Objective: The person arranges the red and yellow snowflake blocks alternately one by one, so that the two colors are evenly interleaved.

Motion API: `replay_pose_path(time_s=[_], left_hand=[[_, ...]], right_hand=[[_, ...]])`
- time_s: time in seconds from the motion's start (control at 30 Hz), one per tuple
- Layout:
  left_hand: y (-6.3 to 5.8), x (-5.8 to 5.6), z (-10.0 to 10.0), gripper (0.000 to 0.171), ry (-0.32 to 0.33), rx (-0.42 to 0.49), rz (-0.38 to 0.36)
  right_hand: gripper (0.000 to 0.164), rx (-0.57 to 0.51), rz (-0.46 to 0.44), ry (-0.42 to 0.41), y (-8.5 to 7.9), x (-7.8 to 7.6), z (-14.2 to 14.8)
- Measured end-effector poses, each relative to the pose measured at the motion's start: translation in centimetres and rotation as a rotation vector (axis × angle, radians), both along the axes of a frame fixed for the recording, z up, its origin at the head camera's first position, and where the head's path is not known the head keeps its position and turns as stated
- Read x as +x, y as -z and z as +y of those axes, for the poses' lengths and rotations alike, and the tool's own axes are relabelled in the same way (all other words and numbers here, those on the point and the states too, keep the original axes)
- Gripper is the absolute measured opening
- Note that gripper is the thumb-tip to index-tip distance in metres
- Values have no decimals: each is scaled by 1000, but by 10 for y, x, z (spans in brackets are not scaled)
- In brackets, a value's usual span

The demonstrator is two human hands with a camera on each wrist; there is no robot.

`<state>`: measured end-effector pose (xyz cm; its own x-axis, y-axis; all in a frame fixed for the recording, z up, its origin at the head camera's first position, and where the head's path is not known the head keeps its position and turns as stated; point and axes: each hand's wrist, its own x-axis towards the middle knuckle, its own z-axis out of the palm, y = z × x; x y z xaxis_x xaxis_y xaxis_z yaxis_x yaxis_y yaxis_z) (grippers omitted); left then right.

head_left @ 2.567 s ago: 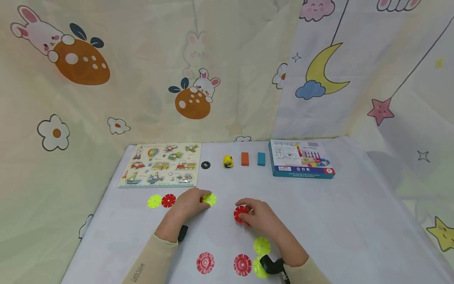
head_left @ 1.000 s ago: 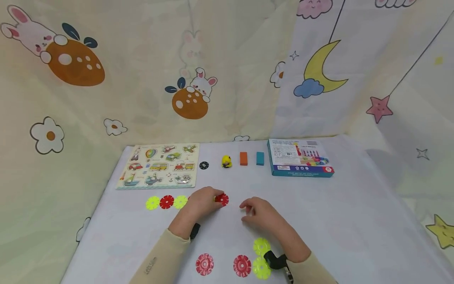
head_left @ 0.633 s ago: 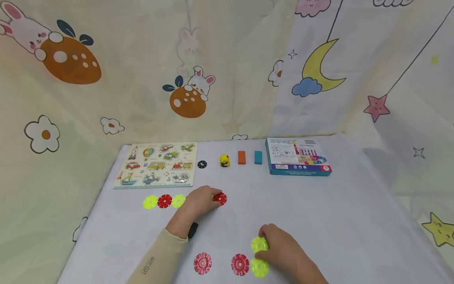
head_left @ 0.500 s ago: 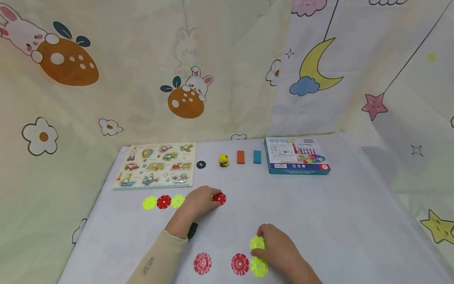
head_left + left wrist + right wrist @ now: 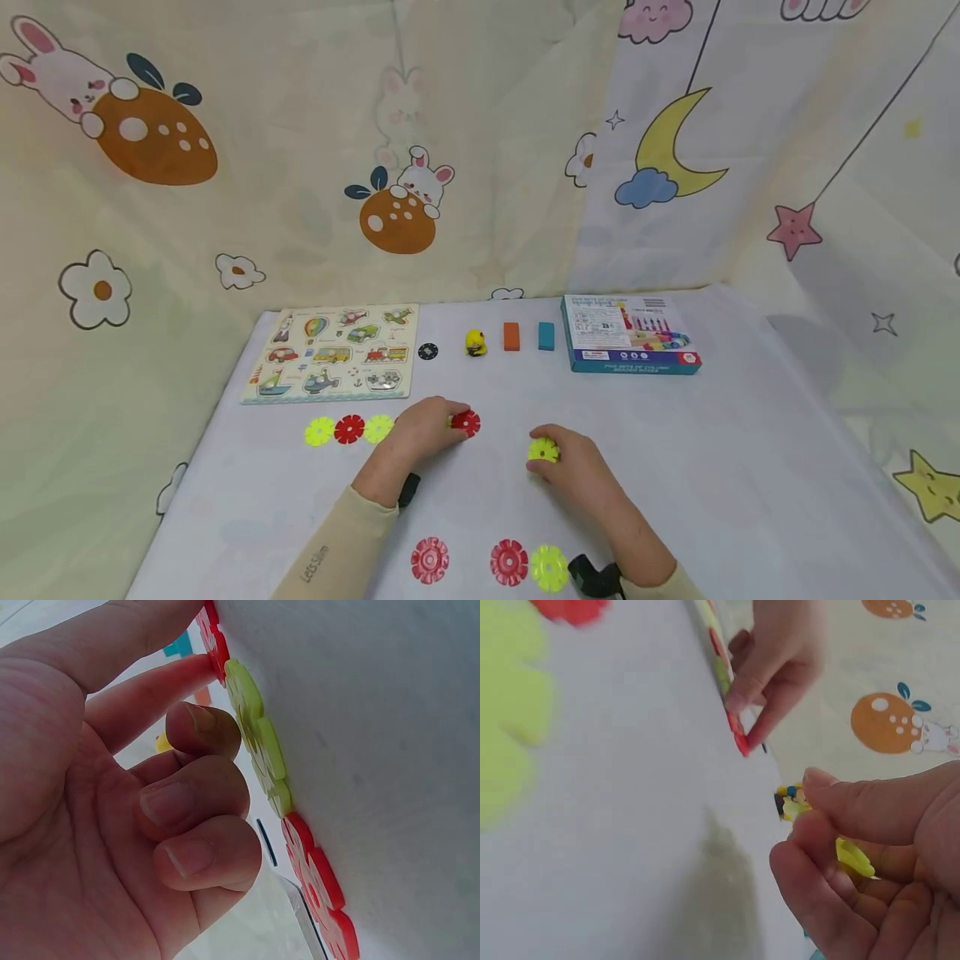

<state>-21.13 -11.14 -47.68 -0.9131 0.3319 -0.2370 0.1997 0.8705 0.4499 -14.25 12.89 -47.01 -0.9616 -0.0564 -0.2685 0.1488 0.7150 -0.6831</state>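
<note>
My left hand [image 5: 423, 429] pinches a red notched flower disc [image 5: 470, 423] between thumb and forefinger, at the right end of a row on the white table. That row, partly hidden behind the hand, alternates yellow-green and red; a yellow-green disc [image 5: 255, 735] and a red disc [image 5: 319, 881] show beside the curled fingers in the left wrist view. To the right, my right hand [image 5: 583, 471] holds another yellow-green flower disc [image 5: 543, 451] by its edges, raised over the table in the right wrist view. Nearer me lie two red discs [image 5: 509, 562] and one yellow-green disc [image 5: 550, 568].
Along the back stand a picture puzzle board [image 5: 330, 354], a black round chip [image 5: 427, 352], a small yellow figure [image 5: 475, 342], an orange block [image 5: 512, 337], a blue block [image 5: 546, 337] and a flat box [image 5: 630, 335]. A printed cloth [image 5: 495, 208] hangs behind the table.
The red disc passed from my right hand to the row's end under my left hand. My right hand then took a yellow-green disc from the near group and carried it forward. The left hand stays.
</note>
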Motion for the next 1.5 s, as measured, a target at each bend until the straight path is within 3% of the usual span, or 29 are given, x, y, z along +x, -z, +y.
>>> replay_pose_path(time_s=[0.23,0.4,0.57,0.77,1.0,1.3,1.5], left_hand=[[2,-1,0,43,19,-3,15],[3,-1,0,44,15,0,24],[3,-1,-1,42,12,-6,41],[-2,0,0,42,5,-12,37],[-3,-2,6,42,49,-1,46],[-2,-7,31,42,130,16,43],[2,-7,32,41,143,9,54]], right_hand=[[54,-59,3,-109,10,-46,-21],[49,37,102,-165,18,-59,-36],[47,116,172,-157,19,-61,-39],[43,101,191,-158,17,-59,-37],[41,83,206,-172,26,-61,-34],[38,17,189,-140,31,-59,-30],[39,32,185,-174,26,-58,-28]])
